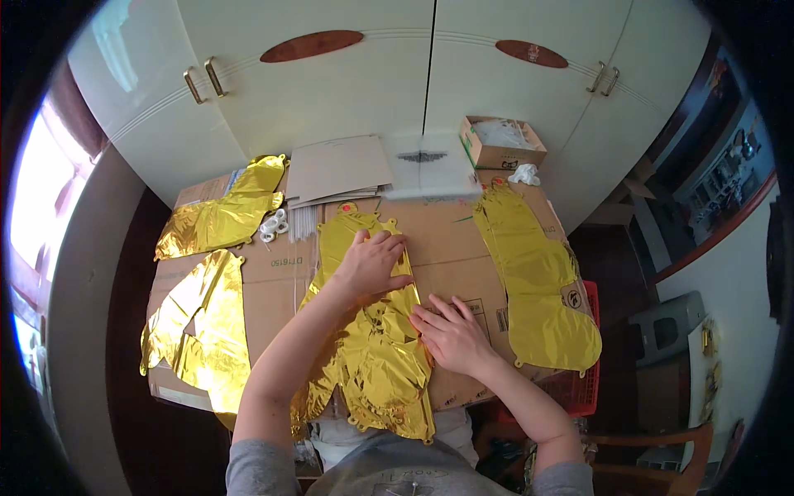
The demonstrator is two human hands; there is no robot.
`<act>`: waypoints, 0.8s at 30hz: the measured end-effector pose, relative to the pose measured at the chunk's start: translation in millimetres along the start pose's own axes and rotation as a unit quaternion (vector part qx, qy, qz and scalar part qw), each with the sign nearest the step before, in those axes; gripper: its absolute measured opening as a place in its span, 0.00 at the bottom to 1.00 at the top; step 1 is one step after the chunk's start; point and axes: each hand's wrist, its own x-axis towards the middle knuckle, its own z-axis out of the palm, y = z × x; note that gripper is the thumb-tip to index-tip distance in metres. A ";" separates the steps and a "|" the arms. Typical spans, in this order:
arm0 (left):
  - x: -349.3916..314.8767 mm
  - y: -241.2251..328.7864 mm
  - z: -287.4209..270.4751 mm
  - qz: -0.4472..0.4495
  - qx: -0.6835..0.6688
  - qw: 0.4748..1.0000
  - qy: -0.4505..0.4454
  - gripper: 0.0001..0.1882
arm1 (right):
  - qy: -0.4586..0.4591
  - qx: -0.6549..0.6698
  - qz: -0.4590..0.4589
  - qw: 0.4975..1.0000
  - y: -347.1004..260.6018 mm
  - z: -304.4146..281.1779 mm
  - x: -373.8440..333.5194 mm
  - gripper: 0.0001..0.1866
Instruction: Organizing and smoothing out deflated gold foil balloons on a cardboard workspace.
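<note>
A flat, uninflated gold foil balloon (372, 364) lies lengthwise on the cardboard-covered table in front of me, its near end hanging over the edge toward my lap. My left hand (372, 263) rests on its upper part, palm down, with the fingers stretched out. Lower and to the right, my right hand (453, 335) lies with fingers apart along the balloon's right edge, the fingertips touching the foil. Creases run across the foil below my left hand. Another flat gold balloon (538, 289) lies to the right, apart from my right hand.
Two more gold balloons (227, 211) (207, 318) lie at the left. Beside them are white tape-like rolls (273, 225). Grey-brown card sheets (339, 169), a stack of clear plastic bags (430, 169) and a small cardboard box (503, 145) stand at the back. A red basket (589, 388) is at lower right.
</note>
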 end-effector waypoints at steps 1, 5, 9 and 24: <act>0.2 1.8 -4.9 0.002 0.000 1.000 -0.006 0.41 | 0.000 0.001 0.000 1.000 0.2 0.1 -0.1 0.19; 1.0 1.7 -6.9 0.010 0.019 1.000 -0.011 0.46 | -0.005 0.002 -0.001 1.000 -0.1 -0.9 0.1 0.20; 1.5 2.0 -7.3 0.000 0.025 1.000 -0.009 0.48 | -0.012 -0.001 -0.004 1.000 -0.2 -0.9 0.1 0.20; 29.4 -16.9 7.8 -0.108 -0.092 0.989 -0.034 0.43 | -0.014 -0.002 0.003 1.000 1.3 0.9 -1.2 0.20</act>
